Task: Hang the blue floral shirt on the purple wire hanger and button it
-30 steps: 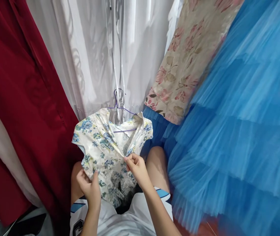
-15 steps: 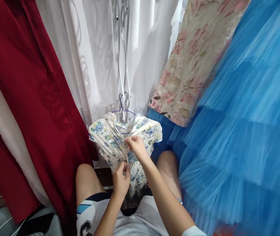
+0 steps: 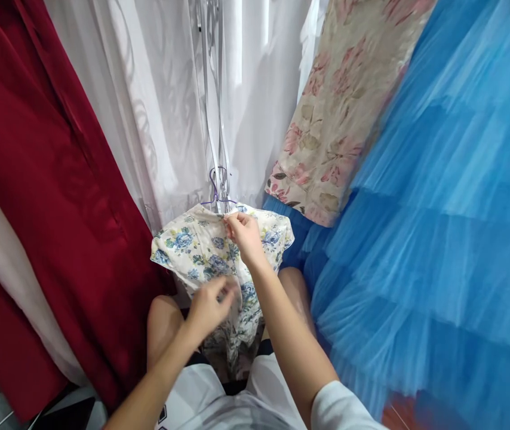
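A small white dress [image 3: 212,246] with blue and yellow-green flowers hangs between my knees on a thin purple hanger [image 3: 215,194]. My right hand [image 3: 242,230] pinches the dress at the neckline, at the top of its centre seam. Any small pull or fastener between those fingertips is hidden. Lower down, my left hand [image 3: 212,301] is in front of the dress, its fingers curled and smeared by motion. Whether it grips the cloth I cannot make out.
White curtain-like cloth [image 3: 169,119] hangs behind, with pale straps [image 3: 214,107] above the hanger. A dark red garment [image 3: 71,197] hangs at left. On the right are a pink-flowered beige garment [image 3: 322,137] and a layered blue tulle skirt [image 3: 416,251].
My right hand has moved up the dress front to the neckline, and the gap at the neck has closed. My left hand has shifted slightly up and left, away from the centre seam.
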A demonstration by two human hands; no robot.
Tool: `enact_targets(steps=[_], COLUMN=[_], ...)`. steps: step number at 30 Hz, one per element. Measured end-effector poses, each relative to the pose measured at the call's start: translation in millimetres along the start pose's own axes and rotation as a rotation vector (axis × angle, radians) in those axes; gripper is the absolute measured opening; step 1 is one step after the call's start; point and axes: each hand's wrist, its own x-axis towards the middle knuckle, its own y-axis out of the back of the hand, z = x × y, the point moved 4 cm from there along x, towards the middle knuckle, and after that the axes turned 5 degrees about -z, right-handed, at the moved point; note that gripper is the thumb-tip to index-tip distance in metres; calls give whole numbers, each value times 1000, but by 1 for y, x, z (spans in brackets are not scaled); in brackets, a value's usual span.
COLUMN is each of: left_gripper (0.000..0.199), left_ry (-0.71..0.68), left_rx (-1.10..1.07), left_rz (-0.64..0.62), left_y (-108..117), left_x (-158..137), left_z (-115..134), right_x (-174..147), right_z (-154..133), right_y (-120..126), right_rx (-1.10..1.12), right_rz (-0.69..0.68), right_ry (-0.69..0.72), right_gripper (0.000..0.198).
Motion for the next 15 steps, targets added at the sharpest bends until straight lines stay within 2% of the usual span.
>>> enact_targets(steps=[2, 3, 5, 7, 9, 12, 15], left_gripper=[28, 31, 26, 20, 20, 19, 20], left_ry=[0, -16, -92, -178, -230, -232, -185], left_rx=[-8, 16, 110, 205, 250, 231, 174], left_rz=[285, 336, 320, 263, 272, 376, 489], left_y=[51, 71, 94, 102, 102, 100, 106], left_x=[29, 45, 77, 101, 113, 116, 111], left_z=[8, 13, 25, 36, 42, 44, 33], right_x=[-9, -12, -14, -13, -9, -5, -10], right_z=[0, 0, 1, 3, 7, 18, 33], right_y=[3, 5, 7, 8, 8, 5, 1], right_rx=[-12, -11, 15, 35, 7, -73, -142], right_rz=[-5, -9, -33, -35, -1, 61, 72], right_ry=[12, 20, 29, 36, 59, 105, 87], right_gripper=[14, 14, 15, 19, 23, 26, 26])
